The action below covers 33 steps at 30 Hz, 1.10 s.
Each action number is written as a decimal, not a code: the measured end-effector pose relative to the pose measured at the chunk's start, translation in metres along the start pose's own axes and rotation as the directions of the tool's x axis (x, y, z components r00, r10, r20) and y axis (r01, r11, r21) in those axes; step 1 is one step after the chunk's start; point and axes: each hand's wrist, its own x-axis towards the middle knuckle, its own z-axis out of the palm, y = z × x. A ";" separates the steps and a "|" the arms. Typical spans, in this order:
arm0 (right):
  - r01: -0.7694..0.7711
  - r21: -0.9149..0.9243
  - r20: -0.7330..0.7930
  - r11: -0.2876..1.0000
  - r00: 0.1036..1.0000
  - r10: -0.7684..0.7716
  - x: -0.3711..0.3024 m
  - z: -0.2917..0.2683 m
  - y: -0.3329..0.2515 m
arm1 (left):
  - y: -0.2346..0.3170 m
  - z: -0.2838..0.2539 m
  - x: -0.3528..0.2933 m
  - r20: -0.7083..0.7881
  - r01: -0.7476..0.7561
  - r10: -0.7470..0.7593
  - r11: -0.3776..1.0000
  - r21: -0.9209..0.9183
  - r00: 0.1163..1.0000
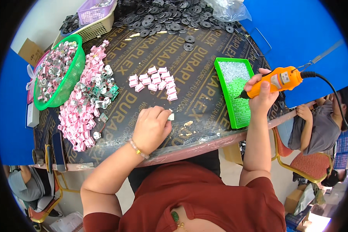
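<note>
Left hand (152, 127) pinched shut on small, light, stiff part (171, 116), best gripped by sides; right hand (263, 91) clamped round orange screwdriver (276, 81) mid-body.

dark printed tabletop (205, 38) | blue partitions (297, 27) | gold-framed red chair (309, 162) | pale floor (230, 174)

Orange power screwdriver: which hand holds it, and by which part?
The right hand grips the orange screwdriver around the front of its body, near the black tip, over the green tray.

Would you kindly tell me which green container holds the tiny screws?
The flat rectangular green tray beside the right hand; the round green basket at far left holds pink-and-metal parts instead.
</note>
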 end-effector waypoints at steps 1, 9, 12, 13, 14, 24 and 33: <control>-0.017 0.004 0.008 1.000 1.000 0.017 -0.001 0.000 0.001 | 0.000 0.000 -0.001 0.007 0.032 -0.032 0.999 0.001 0.999; -0.027 0.022 0.014 0.999 1.000 0.026 -0.001 -0.001 0.002 | -0.002 -0.006 0.000 -0.029 0.059 -0.063 0.992 -0.114 0.998; -0.005 -0.020 0.001 1.000 1.000 0.005 -0.001 0.000 0.003 | -0.002 -0.007 -0.002 -0.009 0.113 -0.114 0.989 -0.092 0.993; -0.007 -0.015 0.004 1.000 1.000 0.007 -0.001 0.000 0.003 | -0.001 -0.007 -0.003 0.009 0.127 -0.127 0.989 -0.079 0.992; -0.012 -0.021 0.005 1.000 1.000 0.012 -0.001 0.000 0.003 | -0.001 -0.007 -0.003 0.008 0.132 -0.132 0.988 -0.075 0.991; 0.104 0.002 -0.020 0.995 0.994 -0.104 0.000 0.025 -0.036 | -0.002 -0.002 -0.006 0.005 0.104 -0.104 0.994 -0.041 0.995; -0.146 0.301 0.257 0.942 0.964 0.068 -0.037 0.110 -0.040 | -0.007 -0.003 -0.006 0.057 0.091 -0.087 0.992 -0.084 0.995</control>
